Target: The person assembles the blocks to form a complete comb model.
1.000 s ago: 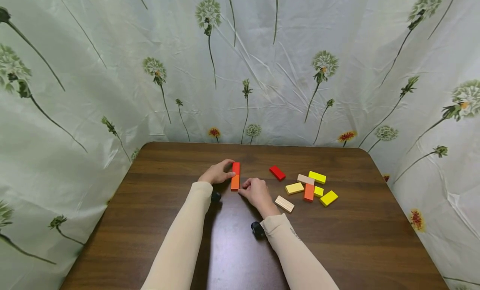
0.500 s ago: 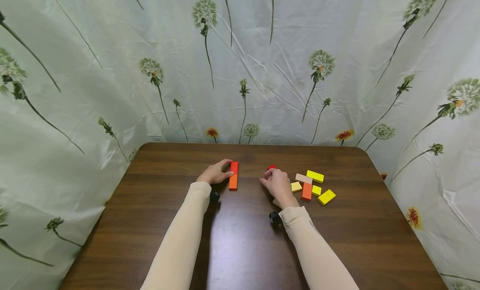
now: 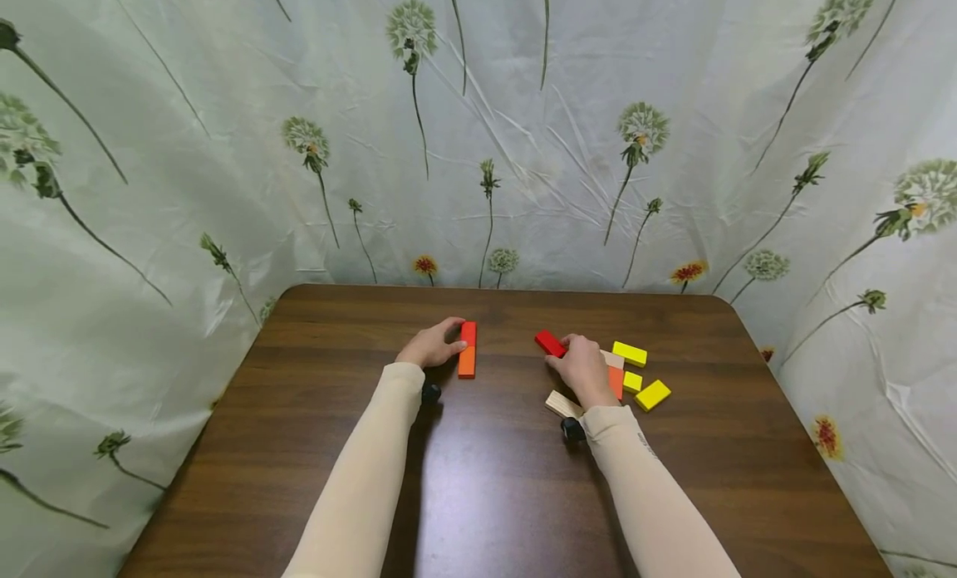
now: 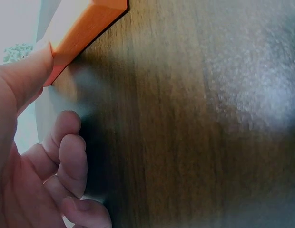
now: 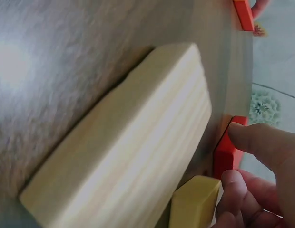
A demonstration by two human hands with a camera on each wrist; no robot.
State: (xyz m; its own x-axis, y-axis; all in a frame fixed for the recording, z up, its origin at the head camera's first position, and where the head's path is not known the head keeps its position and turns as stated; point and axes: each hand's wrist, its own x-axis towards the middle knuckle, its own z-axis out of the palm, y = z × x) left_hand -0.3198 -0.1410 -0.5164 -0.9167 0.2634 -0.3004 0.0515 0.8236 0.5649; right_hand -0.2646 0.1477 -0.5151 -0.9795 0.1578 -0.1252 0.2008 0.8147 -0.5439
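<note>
In the head view an orange-red wooden block [image 3: 468,335] and an orange block [image 3: 467,364] lie end to end in a row. My left hand [image 3: 429,345] touches the row's left side with thumb and index finger; its other fingers curl loosely in the left wrist view, where the orange block [image 4: 73,28] shows above the thumb. Farther right, my right hand [image 3: 586,369] has thumb and fingertips around the near end of a red block [image 3: 549,342], pinching it on the table. Below the right hand in the right wrist view are a pale yellow block [image 5: 192,204] and a plain wood block [image 5: 128,142].
Several more blocks lie right of my right hand: a yellow block [image 3: 630,354], a small yellow block [image 3: 632,382], another yellow block [image 3: 654,394], a partly covered orange block [image 3: 616,383] and a beige block [image 3: 613,359]. A flowered curtain [image 3: 478,129] hangs behind the brown table [image 3: 493,495].
My right hand has left the near end of the row, moved right over the table and come to the red block. The left hand has stayed at the row.
</note>
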